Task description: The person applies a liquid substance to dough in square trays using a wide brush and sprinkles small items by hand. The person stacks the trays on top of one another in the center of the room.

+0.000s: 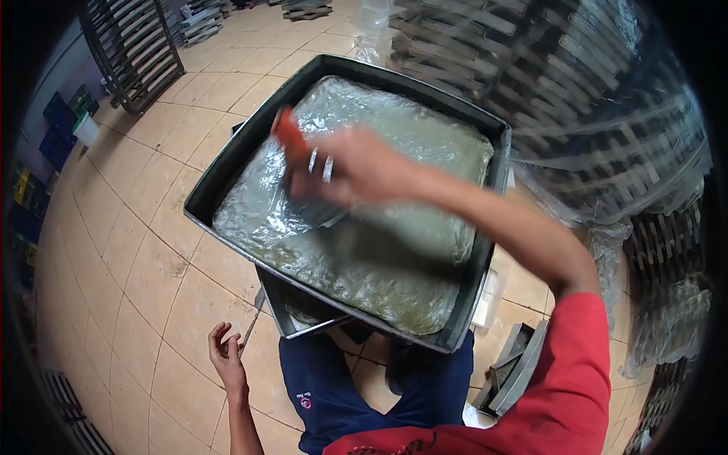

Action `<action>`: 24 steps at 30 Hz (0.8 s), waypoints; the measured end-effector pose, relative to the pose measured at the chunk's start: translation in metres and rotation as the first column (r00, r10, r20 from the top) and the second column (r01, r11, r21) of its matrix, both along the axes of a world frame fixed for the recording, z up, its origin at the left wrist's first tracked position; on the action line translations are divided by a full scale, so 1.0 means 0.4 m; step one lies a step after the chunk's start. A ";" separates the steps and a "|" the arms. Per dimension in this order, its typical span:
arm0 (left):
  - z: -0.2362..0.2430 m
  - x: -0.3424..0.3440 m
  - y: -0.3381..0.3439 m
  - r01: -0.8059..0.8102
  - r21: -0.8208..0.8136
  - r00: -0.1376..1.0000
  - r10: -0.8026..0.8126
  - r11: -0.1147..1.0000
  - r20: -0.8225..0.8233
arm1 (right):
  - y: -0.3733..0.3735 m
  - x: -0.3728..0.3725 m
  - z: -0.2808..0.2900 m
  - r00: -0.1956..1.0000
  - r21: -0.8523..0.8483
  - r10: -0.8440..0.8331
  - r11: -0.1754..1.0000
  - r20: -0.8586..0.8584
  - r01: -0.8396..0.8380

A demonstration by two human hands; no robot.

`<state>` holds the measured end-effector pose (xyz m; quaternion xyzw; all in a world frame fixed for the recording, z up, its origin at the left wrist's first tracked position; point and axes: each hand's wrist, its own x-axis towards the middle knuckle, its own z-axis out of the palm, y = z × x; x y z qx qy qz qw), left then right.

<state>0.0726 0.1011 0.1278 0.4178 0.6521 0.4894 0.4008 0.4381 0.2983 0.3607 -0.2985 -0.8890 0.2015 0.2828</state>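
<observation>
Right hand (353,168): blurred, so finger detail is poor; its grip looks closed around an orange-red tool (290,136), kind unclear. It sits above the left part of a glossy grey-green slab (371,277); whether the tool touches the surface, I cannot tell.

Left hand (229,360): grip loosely open, fingers curled, nothing in it, off to the side and apart from the trays; presumably not needed for steadying.

Slab lies inside the upper tray (241,157), whose raised walls probably serve to contain it. That tray rests askew over a lower tray (274,301), likely because the turned rims give it bearing and lift. Both come close to the person's knees, perhaps to shorten reach.

Edges: a dark strip separates slab from wall along much of the right side. The upper tray's near corner juts over the lap, worth minding. Room: tiled floor (144,250) opens on the left; on the right, metal pans (512,371) and a plastic-covered rack (599,129) crowd the elbow side more.
</observation>
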 end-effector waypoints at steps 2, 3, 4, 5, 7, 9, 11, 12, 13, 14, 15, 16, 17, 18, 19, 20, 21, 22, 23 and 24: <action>0.007 -0.009 0.005 -0.014 0.037 0.998 0.017 0.999 -0.060 | -0.064 0.003 -0.001 0.992 -0.128 0.096 0.986 -0.081 -0.106; 0.019 -0.005 0.014 -0.008 0.035 0.998 0.010 0.999 -0.060 | -0.038 0.061 0.001 0.992 -0.161 -0.074 0.985 -0.098 0.058; 0.037 0.012 0.036 0.024 0.078 0.998 -0.019 0.997 -0.064 | 0.031 0.179 -0.017 0.961 -0.065 -0.273 0.960 -0.031 0.271; 0.053 0.028 0.058 0.051 0.118 0.997 -0.043 0.992 -0.069 | 0.082 0.296 -0.021 0.877 0.079 -0.481 0.873 -0.018 0.481; 0.081 0.072 0.113 0.103 0.166 0.994 -0.094 0.981 -0.065 | 0.091 0.458 0.026 0.585 0.293 -0.810 0.568 0.032 0.769; 0.095 0.077 0.123 0.129 0.226 0.989 -0.109 0.966 -0.098 | 0.026 0.407 0.002 0.731 0.327 -0.683 0.693 0.011 0.643; 0.094 0.075 0.132 0.101 0.239 0.989 -0.071 0.966 -0.133 | -0.130 0.210 -0.008 0.920 0.165 -0.392 0.909 0.026 0.382; 0.093 0.089 0.152 0.106 0.268 0.987 -0.070 0.958 -0.141 | -0.218 0.140 0.006 0.962 0.054 -0.264 0.964 0.075 0.261; 0.102 0.105 0.174 0.104 0.269 0.990 -0.074 0.957 -0.119 | -0.280 0.117 0.021 0.981 -0.090 -0.189 0.977 0.034 0.191; 0.107 0.100 0.179 0.105 0.265 0.990 -0.075 0.959 -0.121 | -0.312 0.110 0.030 0.994 -0.233 -0.110 0.967 -0.025 0.102; 0.111 0.084 0.177 0.092 0.293 0.990 -0.055 0.952 -0.130 | -0.305 0.142 0.037 0.976 -0.293 -0.212 0.937 -0.052 0.189; 0.118 0.064 0.170 0.074 0.319 0.990 -0.030 0.945 -0.141 | -0.272 0.199 0.025 0.908 -0.387 -0.417 0.843 -0.034 0.373; 0.133 0.059 0.162 0.066 0.328 0.989 -0.018 0.942 -0.147 | -0.217 0.295 0.002 0.850 -0.287 -0.526 0.813 0.008 0.506; 0.148 0.064 0.169 0.082 0.334 0.984 -0.024 0.939 -0.175 | -0.169 0.413 -0.008 0.779 -0.197 -0.627 0.766 -0.017 0.612; 0.157 0.066 0.173 0.084 0.355 0.987 -0.028 0.931 -0.158 | -0.138 0.477 0.016 0.690 -0.088 -0.723 0.689 -0.018 0.720; 0.164 0.065 0.171 0.077 0.372 0.988 -0.021 0.925 -0.152 | -0.091 0.523 0.012 0.633 0.077 -0.774 0.632 0.001 0.771; 0.169 0.054 0.173 0.067 0.368 0.986 -0.005 0.927 -0.166 | -0.044 0.484 0.014 0.639 0.304 -0.768 0.619 0.042 0.724; 0.176 0.050 0.177 0.054 0.392 0.988 0.007 0.918 -0.154 | -0.009 0.392 0.040 0.628 0.296 -0.765 0.639 0.146 0.710; 0.184 0.062 0.190 0.050 0.421 0.991 0.007 0.906 -0.133 | 0.040 0.332 0.041 0.732 0.339 -0.664 0.731 0.153 0.592; 0.200 0.089 0.208 0.064 0.450 0.992 -0.009 0.891 -0.125 | 0.102 0.263 0.023 0.787 0.429 -0.585 0.773 0.197 0.467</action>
